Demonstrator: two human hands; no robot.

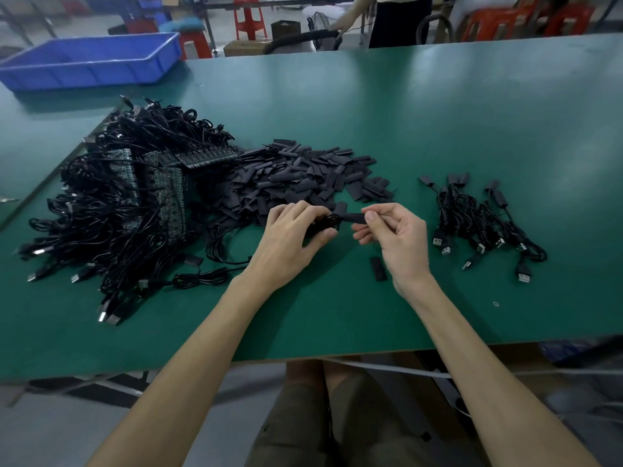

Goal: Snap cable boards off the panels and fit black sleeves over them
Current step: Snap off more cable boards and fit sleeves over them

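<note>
My left hand (291,235) grips a coiled black cable (325,224) with its board end pointing right. My right hand (394,232) pinches a black sleeve (352,217) that sits over that end, between thumb and forefinger. Both hands hover just above the green table (438,112). A big heap of panels with attached cables (135,197) lies at the left. A pile of loose black sleeves (303,173) lies behind my hands. A small group of sleeved cables (482,220) rests to the right. One flat black piece (378,268) lies under my right wrist.
A blue plastic crate (91,62) stands at the table's far left corner. Another person (387,21) stands beyond the far edge, near red stools (249,18). The table's front edge runs just above my knees.
</note>
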